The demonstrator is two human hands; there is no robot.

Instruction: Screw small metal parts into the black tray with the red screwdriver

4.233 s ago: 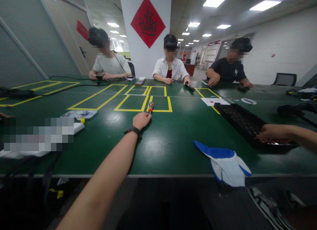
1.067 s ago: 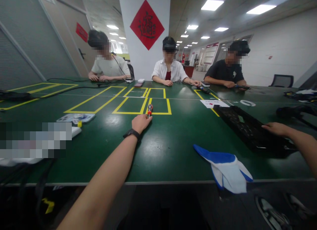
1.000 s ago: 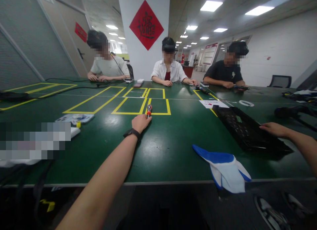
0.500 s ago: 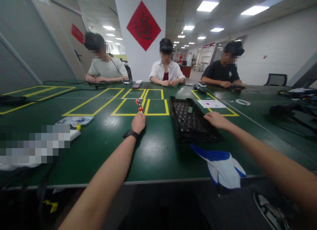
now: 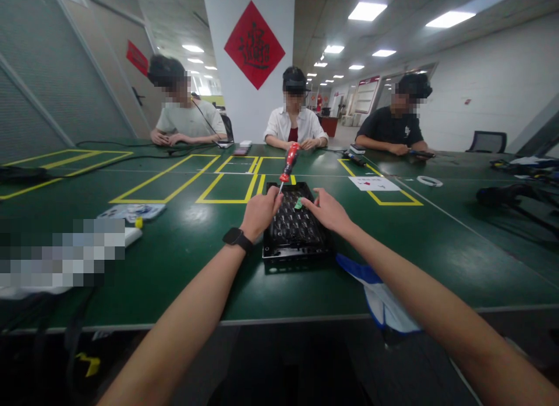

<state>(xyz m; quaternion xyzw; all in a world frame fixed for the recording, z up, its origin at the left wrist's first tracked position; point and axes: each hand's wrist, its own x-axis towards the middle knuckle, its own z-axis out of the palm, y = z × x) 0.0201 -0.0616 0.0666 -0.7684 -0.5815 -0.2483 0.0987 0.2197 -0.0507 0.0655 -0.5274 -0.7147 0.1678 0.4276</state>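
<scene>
A small screwdriver with a red and black handle is held upright by its metal shaft in my left hand, handle end up. This hand wears a dark watch and is beside the left edge of a black tray with a dimpled floor. Over the tray's right edge reaches my right hand, thumb and index finger apart. The thumb tip is at a small green piece inside the tray; whether they touch I cannot tell. A white and blue work glove lies partly hidden under my right forearm.
Yellow tape outlines mark the green table. A printed paper and a white ring lie to the right. On the left are a patterned flat item and a white power strip-like object. Three people sit opposite.
The tray has moved left and now lies straighter in front of me. Both hands have come together over it; the left hand brought the screwdriver to the right.
</scene>
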